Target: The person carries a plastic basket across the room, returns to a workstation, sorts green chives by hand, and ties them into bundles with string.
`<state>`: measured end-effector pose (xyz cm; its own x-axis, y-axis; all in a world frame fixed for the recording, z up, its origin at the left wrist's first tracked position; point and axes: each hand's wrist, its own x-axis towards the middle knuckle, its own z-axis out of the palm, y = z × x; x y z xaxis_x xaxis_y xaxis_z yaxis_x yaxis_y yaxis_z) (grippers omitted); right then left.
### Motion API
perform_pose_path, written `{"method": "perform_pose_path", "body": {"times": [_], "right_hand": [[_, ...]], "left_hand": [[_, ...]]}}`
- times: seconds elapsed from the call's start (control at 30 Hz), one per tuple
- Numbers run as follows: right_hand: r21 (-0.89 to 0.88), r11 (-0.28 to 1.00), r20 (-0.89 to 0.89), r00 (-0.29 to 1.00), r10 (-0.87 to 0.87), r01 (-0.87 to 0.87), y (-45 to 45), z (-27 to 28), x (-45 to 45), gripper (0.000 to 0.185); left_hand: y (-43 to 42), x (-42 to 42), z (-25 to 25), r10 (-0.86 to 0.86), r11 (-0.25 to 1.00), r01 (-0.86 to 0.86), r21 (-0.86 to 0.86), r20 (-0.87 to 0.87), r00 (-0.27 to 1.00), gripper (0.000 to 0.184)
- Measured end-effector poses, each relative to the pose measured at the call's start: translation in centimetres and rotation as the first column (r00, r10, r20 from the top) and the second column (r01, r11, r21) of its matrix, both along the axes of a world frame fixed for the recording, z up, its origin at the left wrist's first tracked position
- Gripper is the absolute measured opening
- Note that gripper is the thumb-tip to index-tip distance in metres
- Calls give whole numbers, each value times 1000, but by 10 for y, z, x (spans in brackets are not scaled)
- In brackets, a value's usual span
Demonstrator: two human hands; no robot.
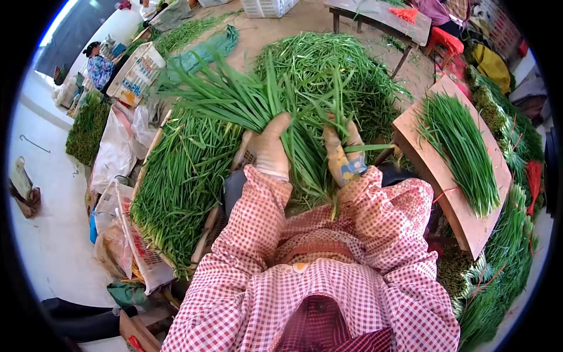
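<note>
Left hand (pixel 273 144) is closed around a bunch of long green leaves (pixel 226 97), its thumb laid over them, while the blades fan out beyond and to the left of the fist; the right hand (pixel 345 154), just across from it, has its fingers curled on a smaller clutch of leaves (pixel 338 97), with a single stray blade (pixel 375 147) poking out to its right. Between the two hands hang more leaves (pixel 306 157), their ends reaching down toward the lap; which hand holds each of these I cannot tell.

The likeliest trouble, I judge, is slipping: the left hand grips near one end of a wide fan, so slack fingers could let outer blades drop; blades crossing between the hands could bend or tear if the hands parted sharply; the low ends could snag on the checked sleeve (pixel 378 196) just behind the right hand. Just beyond both hands lies a loose heap (pixel 328 61), and to the left of the left hand stands a leaf-filled crate (pixel 206 234); anything dropped there would mix in and be hard to pick out. To the right of the right hand, a neat bundle (pixel 463 149) rests on a board (pixel 417 136); a wide swing of that elbow could jog it askew.
</note>
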<state>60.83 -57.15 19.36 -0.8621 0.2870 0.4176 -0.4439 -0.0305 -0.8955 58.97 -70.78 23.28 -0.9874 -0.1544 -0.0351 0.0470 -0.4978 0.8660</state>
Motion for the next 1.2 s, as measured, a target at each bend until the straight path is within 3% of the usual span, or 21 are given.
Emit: {"method": "perform_pose_path", "body": {"times": [0.07, 0.13, 0.2, 0.27, 0.3, 0.33, 0.37, 0.4, 0.5, 0.53, 0.6, 0.67, 0.7, 0.77, 0.83, 0.9, 0.97, 1.0, 1.07, 1.13, 1.2], "right_hand": [[-506, 826, -79, 967, 242, -248, -1, 2, 3, 29], [-509, 688, -294, 856, 425, -516, 1, 13, 15, 35], [-454, 790, -96, 904, 416, -411, -2, 40, 31, 35], [-264, 824, 87, 839, 538, -501, 8, 41, 35, 23], [-9, 878, 414, 797, 440, -479, 8, 64, 38, 27], [54, 885, 180, 876, 448, -463, 4, 33, 34, 28], [111, 894, -66, 895, 442, -434, 0, 2, 30, 30], [149, 894, -115, 891, 440, -422, -1, -9, 36, 31], [126, 768, 92, 778, 621, -628, 19, -58, 31, 36], [122, 765, 87, 774, 627, -633, 25, -83, 38, 36], [-48, 870, 367, 802, 472, -490, 38, -128, 53, 23], [-242, 962, 348, 914, 209, -128, 51, -154, 54, 14], [-321, 947, 552, 815, 178, 11, 63, -123, 47, 22], [-407, 912, 582, 783, 221, 45, 83, -64, 30, 39], [-565, 756, 188, 840, 509, -332, 89, -52, 6, 53], [-238, 872, 19, 896, 445, -428, 65, -22, -9, 56], [315, 925, 117, 976, 186, -214, 34, 28, -10, 51], [405, 870, 245, 950, 194, -282, 31, 38, -13, 48], [210, 789, 274, 810, 519, -577, 26, 31, -19, 49], [259, 811, 199, 851, 487, -525, 22, 21, -15, 47], [-61, 838, 95, 832, 546, -543, 24, -10, -12, 48]], "left_hand": [[-2, -6, -1, -22, 997, 14, 77, 104, 994, 33], [-2, -12, 4, 3, 998, -13, 66, 155, 988, 34], [-1, -12, 30, -39, 999, 45, -18, 259, 965, 35], [-10, -36, 16, 45, 987, -6, -159, 246, 968, 37], [-18, -45, 17, 76, 963, -29, -267, 167, 983, 36], [-25, -50, 17, 95, 927, -59, -370, 80, 992, 35], [-23, -45, 40, 141, 918, -65, -391, 169, 976, 35], [-39, -60, 32, 32, 980, 15, -196, 234, 972, 34], [-38, -60, 63, 81, 989, -70, -130, 77, 994, 29], [-42, -59, 74, 208, 967, -193, -163, 78, 975, 31], [-59, -67, 86, 328, 930, -311, -195, 60, 943, 34], [-89, -77, 89, 114, 993, -112, 27, -58, 992, 28], [-95, -80, 87, 164, 986, -166, -17, -76, 983, 24], [-86, -64, 95, 133, 988, -138, -71, -66, 989, 23], [-78, -60, 89, 18, 997, -21, -78, -33, 999, 22], [-59, -53, 81, -43, 999, 42, -34, -12, 999, 23], [-43, -45, 70, -138, 990, 138, -17, -20, 990, 24], [-36, -43, 64, -150, 989, 150, -14, -12, 989, 24], [-24, -39, 55, -187, 979, 194, 67, -93, 978, 23], [-21, -35, 54, -151, 985, 156, 70, -74, 986, 24], [-38, -39, 47, -258, 955, 266, 131, -75, 963, 26]]}}
